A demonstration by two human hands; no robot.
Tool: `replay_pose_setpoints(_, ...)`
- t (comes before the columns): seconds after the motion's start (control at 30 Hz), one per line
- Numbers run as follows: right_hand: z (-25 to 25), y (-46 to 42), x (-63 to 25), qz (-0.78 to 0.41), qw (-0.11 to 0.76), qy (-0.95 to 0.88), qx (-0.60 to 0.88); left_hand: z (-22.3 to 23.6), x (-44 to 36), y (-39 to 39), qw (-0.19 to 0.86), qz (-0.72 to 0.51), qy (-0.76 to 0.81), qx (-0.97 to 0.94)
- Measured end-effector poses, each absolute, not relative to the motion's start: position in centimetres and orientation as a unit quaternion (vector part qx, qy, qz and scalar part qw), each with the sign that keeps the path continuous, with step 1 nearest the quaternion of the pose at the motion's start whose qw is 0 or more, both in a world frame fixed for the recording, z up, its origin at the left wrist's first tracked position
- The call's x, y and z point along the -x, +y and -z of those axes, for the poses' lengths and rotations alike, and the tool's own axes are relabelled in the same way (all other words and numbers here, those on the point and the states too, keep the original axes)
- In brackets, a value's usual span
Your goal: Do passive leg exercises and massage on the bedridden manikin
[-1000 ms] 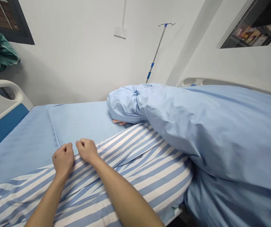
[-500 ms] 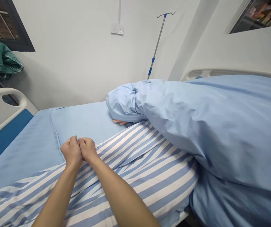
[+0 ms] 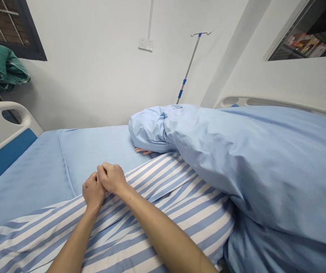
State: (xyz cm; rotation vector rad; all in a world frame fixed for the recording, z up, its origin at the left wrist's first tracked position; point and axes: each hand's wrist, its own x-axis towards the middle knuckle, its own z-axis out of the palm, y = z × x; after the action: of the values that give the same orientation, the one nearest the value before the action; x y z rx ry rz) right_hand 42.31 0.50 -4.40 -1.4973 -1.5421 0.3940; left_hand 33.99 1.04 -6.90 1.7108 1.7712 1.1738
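My left hand (image 3: 94, 191) is curled into a fist, knuckles up, over the far edge of the striped clothing (image 3: 163, 189). Right beside it, my right hand (image 3: 112, 177) is also a fist, a little higher in view, touching and partly overlapping the left. No object shows in either fist; the undersides of the fingers are hidden. The blue-and-white stripes cover a body lying across the bed. From under the light blue quilt (image 3: 237, 151) poke the fingertips (image 3: 143, 151) of a hand.
Light blue sheet (image 3: 94, 148) covers the bed beyond my hands. A white and blue bed-end board (image 3: 9, 132) stands left, a bed rail (image 3: 265, 101) at the back right. An IV pole (image 3: 191, 60) rises by the wall. Folded green cloth (image 3: 0, 68) lies at far left.
Both fists have shifted right in view, and the right one now sits higher than the left and overlaps it. The back wall and IV pole appear lower in the picture.
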Motion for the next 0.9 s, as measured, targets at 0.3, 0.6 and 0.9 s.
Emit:
replay_pose_setpoints(0.3,6.2,0.4,-45.3,-0.183,0.462,-0.599,0.628,6.8,-34.5,1.1,0.180,-0.398,0.638,-0.634)
replay_pose_setpoints(0.6,6.0,1.0,-46.1,-0.279,0.587,-0.515,0.559,5.7,-38.9,1.6,0.307,-0.517,0.568,-0.561)
replay_pose_setpoints(0.9,6.0,1.3,-46.1,-0.267,0.570,-0.507,0.590,7.5,-39.2,0.9,0.218,-0.442,0.590,-0.640)
